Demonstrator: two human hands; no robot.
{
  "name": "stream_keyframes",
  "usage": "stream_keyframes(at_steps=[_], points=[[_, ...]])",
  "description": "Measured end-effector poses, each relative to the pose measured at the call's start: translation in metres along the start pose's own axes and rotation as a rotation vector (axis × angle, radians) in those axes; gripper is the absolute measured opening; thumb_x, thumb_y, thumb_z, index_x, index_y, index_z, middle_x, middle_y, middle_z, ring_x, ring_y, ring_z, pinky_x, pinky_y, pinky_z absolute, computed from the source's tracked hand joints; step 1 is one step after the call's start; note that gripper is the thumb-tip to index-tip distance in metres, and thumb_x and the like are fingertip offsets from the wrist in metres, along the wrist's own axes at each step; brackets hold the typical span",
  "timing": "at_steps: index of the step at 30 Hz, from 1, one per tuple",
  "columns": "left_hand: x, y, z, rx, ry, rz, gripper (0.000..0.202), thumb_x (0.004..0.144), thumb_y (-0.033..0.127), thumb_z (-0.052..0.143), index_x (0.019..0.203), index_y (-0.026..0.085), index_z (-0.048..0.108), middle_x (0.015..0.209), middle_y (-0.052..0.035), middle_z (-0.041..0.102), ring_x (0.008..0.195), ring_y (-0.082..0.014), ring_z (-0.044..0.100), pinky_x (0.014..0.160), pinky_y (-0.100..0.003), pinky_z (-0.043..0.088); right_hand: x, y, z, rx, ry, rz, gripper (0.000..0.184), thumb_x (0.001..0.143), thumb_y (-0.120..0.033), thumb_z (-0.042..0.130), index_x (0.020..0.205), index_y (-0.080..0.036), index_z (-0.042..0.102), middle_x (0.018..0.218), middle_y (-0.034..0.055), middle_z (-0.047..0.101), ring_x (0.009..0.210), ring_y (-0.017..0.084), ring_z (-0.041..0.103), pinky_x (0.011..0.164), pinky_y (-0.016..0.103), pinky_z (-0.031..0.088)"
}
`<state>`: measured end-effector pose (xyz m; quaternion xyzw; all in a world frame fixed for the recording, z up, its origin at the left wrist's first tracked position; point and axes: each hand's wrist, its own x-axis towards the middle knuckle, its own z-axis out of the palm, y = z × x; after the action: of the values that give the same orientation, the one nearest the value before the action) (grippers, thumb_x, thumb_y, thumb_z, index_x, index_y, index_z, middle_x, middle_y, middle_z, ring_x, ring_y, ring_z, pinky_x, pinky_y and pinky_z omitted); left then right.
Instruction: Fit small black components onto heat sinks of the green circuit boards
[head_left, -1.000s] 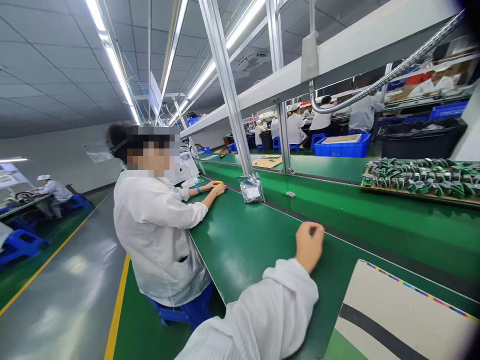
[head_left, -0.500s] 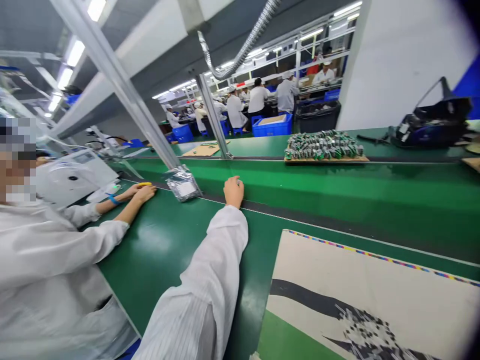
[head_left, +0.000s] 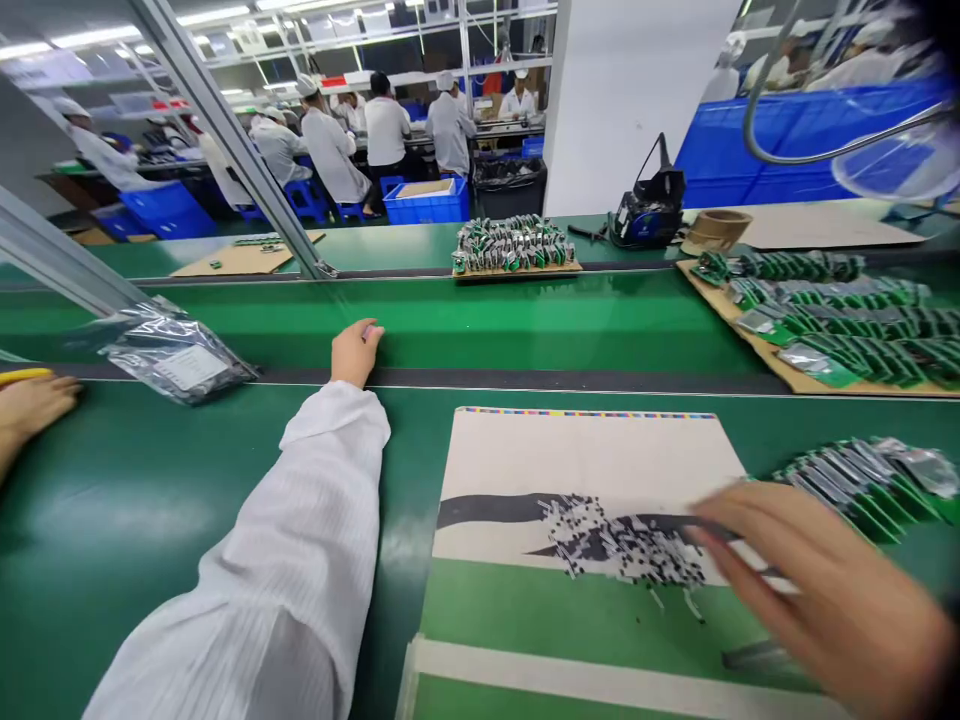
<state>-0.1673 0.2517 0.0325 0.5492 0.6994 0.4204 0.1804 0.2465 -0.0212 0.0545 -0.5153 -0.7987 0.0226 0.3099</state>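
My left hand (head_left: 356, 352) reaches over the green conveyor belt, just past the near rail. Its thumb and fingers are pinched together; whether something small is between them is hidden. At the right my right hand (head_left: 817, 590), smeared by motion, is closed round dark, thin tweezers (head_left: 724, 530). It hovers over the right side of a printed cardboard sheet (head_left: 600, 450). On that sheet, left of the tweezers, lies a heap of tiny black-and-white parts with thin leads (head_left: 630, 545). Beyond my right hand stands a row of green circuit boards (head_left: 862, 490).
Across the belt, boards stand packed on cardboard (head_left: 514, 245), with more on a larger tray (head_left: 847, 315) at right. A silvery bag (head_left: 184, 355) lies by the metal post at left. A co-worker's hand (head_left: 34, 405) rests at the left edge. A tape roll (head_left: 716, 232) stands behind.
The view has swung right. My right hand with the tweezers and the board tray have come into view, while the co-worker has mostly left it. My left hand remains over the belt.
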Motion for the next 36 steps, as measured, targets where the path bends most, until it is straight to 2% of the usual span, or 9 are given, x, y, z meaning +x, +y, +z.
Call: stream_keyframes(at_steps=[1,4,10,15,19,23,27,30,36], points=[[-0.01,0.002,-0.001,-0.05,-0.004,0.011,0.031,0.088,0.032,0.059,0.114,0.016,0.061,0.116,-0.0104,0.062,0.109,-0.0246,0.058,0.098,-0.047,0.045,0.006,-0.004,0.009,0.004,-0.168,-0.015,0.022,0.099,-0.037,0.042,0.101,-0.026,0.061,0.096,0.0071,0.062,0.087,0.025,0.059,0.076,0.043,0.048],[-0.048,0.009,-0.004,-0.222,-0.046,0.032,0.037,0.088,0.039,0.055,0.117,0.016,0.061,0.11,-0.0096,0.065,0.097,-0.0228,0.065,0.093,-0.043,0.05,0.024,-0.011,0.038,0.032,-0.369,-0.055,0.012,0.092,-0.018,0.05,0.088,-0.021,0.061,0.086,0.0055,0.061,0.082,0.025,0.057,0.073,0.041,0.049],[-0.145,0.024,-0.004,-0.532,-0.229,0.032,0.053,0.077,0.05,0.066,0.117,0.015,0.063,0.113,-0.0102,0.067,0.102,-0.0243,0.065,0.101,-0.04,0.047,0.036,-0.008,0.076,0.004,-0.345,0.021,0.009,0.087,-0.013,0.061,0.08,-0.018,0.061,0.079,0.0043,0.062,0.078,0.021,0.057,0.071,0.034,0.048],[-0.201,0.039,0.0,-0.69,-0.335,-0.003,0.042,0.078,0.05,0.065,0.103,0.016,0.07,0.129,-0.0129,0.059,0.118,-0.0291,0.056,0.103,-0.042,0.044,0.031,-0.007,0.087,-0.048,-0.321,0.085,0.011,0.09,-0.016,0.06,0.078,-0.015,0.059,0.077,-0.0001,0.058,0.079,0.018,0.056,0.073,0.032,0.046],[-0.222,0.053,0.005,-0.779,-0.32,-0.009,0.05,0.064,0.029,0.08,0.111,0.024,0.064,0.149,-0.0068,0.036,0.118,-0.0277,0.055,0.101,-0.039,0.045,0.03,-0.007,0.089,-0.056,-0.309,0.093,0.012,0.091,-0.019,0.058,0.08,-0.015,0.058,0.079,-0.0006,0.057,0.079,0.016,0.056,0.073,0.031,0.047],[-0.234,0.066,0.013,-0.87,-0.291,-0.04,0.06,0.06,0.022,0.081,0.115,0.025,0.056,0.15,-0.008,0.033,0.117,-0.0252,0.056,0.1,-0.039,0.044,0.033,-0.006,0.093,-0.032,-0.297,0.072,0.007,0.091,-0.022,0.06,0.092,-0.015,0.06,0.089,0.0014,0.058,0.085,0.018,0.056,0.075,0.033,0.047],[-0.246,0.077,0.02,-0.913,-0.355,-0.065,0.033,0.062,0.023,0.08,0.091,0.016,0.065,0.136,-0.0115,0.051,0.122,-0.027,0.051,0.105,-0.039,0.038,0.037,-0.006,0.098,-0.018,-0.303,0.059,0.008,0.091,-0.021,0.06,0.086,-0.015,0.06,0.087,0.001,0.058,0.084,0.018,0.056,0.076,0.034,0.047],[-0.253,0.084,0.021,-0.936,-0.427,-0.088,0.036,0.068,0.024,0.077,0.101,0.017,0.065,0.113,-0.0099,0.066,0.11,-0.0247,0.059,0.101,-0.042,0.042,0.038,-0.006,0.1,-0.022,-0.301,0.063,0.01,0.09,-0.019,0.061,0.082,-0.015,0.059,0.084,0.0002,0.057,0.082,0.017,0.056,0.076,0.033,0.047],[-0.256,0.085,0.019,-0.926,-0.548,-0.111,0.034,0.07,0.025,0.077,0.102,0.019,0.068,0.102,-0.0061,0.067,0.094,-0.0196,0.063,0.088,-0.034,0.047,0.032,-0.009,0.102,-0.024,-0.273,0.057,0.008,0.09,-0.014,0.059,0.081,-0.015,0.057,0.085,-0.0001,0.054,0.082,0.017,0.053,0.073,0.032,0.045]])
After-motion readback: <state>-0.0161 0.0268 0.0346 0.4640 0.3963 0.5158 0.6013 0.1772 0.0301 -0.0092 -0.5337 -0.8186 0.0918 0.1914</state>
